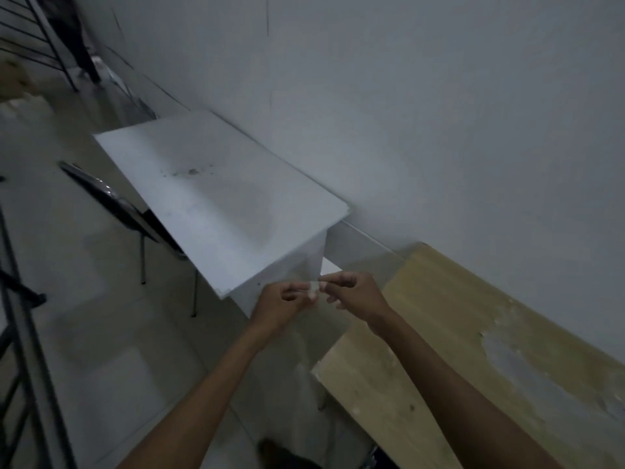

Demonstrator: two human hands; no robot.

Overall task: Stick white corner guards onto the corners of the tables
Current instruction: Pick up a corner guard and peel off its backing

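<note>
Head cam: left hand (282,304) and right hand (351,292) held close together just below the near corner of the white tabletop (216,198), both pinching a small white corner guard (314,288) btwn fingertips. Guard is blurry, prob being peeled, can't confirm. Wood-grain tabletop (456,333) sits to the right along the wall, black chair (115,201) tucked under the white tabletop's left side.
</note>
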